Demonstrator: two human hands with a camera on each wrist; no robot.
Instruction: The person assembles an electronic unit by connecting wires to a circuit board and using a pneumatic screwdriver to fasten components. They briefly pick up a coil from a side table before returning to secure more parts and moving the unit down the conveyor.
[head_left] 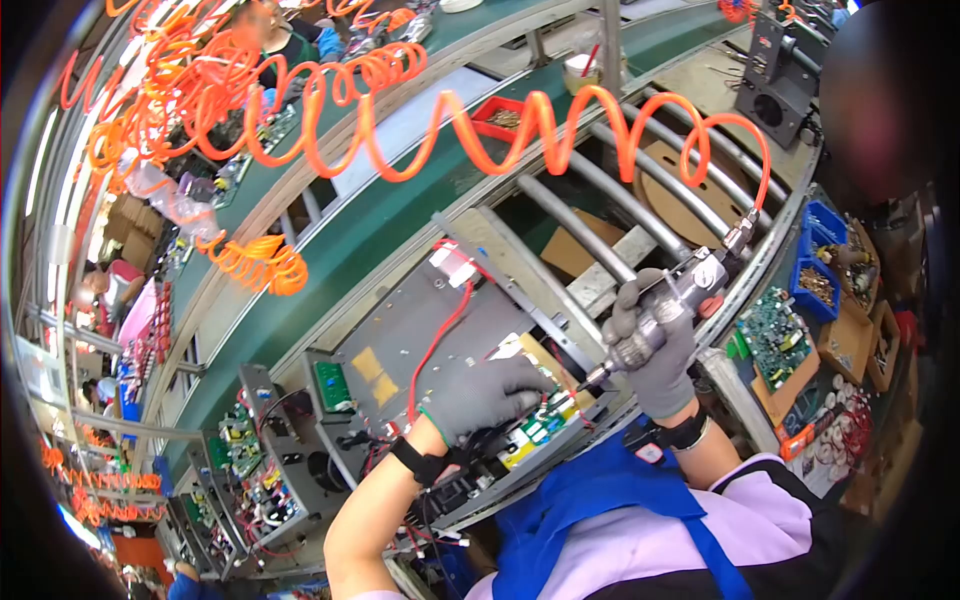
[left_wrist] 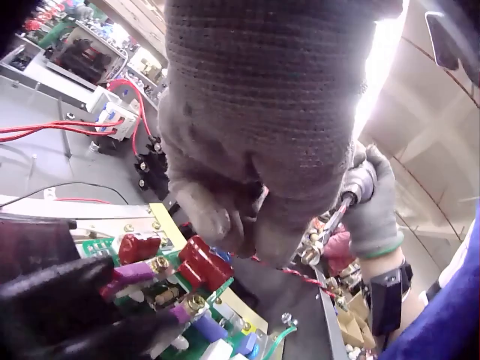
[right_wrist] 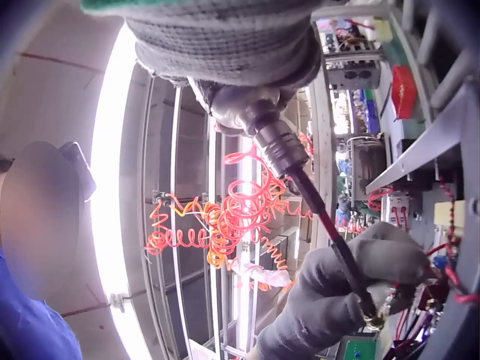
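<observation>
My gloved right hand [head_left: 662,372] grips a metal air screwdriver [head_left: 690,288], its orange coiled hose [head_left: 745,122] attached at the back. The long dark bit [right_wrist: 341,251] slants down to a small brass-coloured part [right_wrist: 373,322], right at the left hand's fingertips. My gloved left hand [head_left: 485,395] is over the near side of a grey metal chassis [head_left: 405,345], fingers curled and pinching a twisted red wire [left_wrist: 294,278] that runs out beside them; the fingertips hide the pinched end. Close under that hand lies a green circuit board [left_wrist: 169,291] with red capacitors [left_wrist: 204,264].
Metal rollers [head_left: 575,228] lie beyond the chassis. More open chassis [head_left: 270,490] stand in line on the left. At the right are blue bins [head_left: 818,285], a loose circuit board [head_left: 775,340] and cardboard boxes [head_left: 848,345]. Orange coiled hoses [head_left: 215,80] hang overhead.
</observation>
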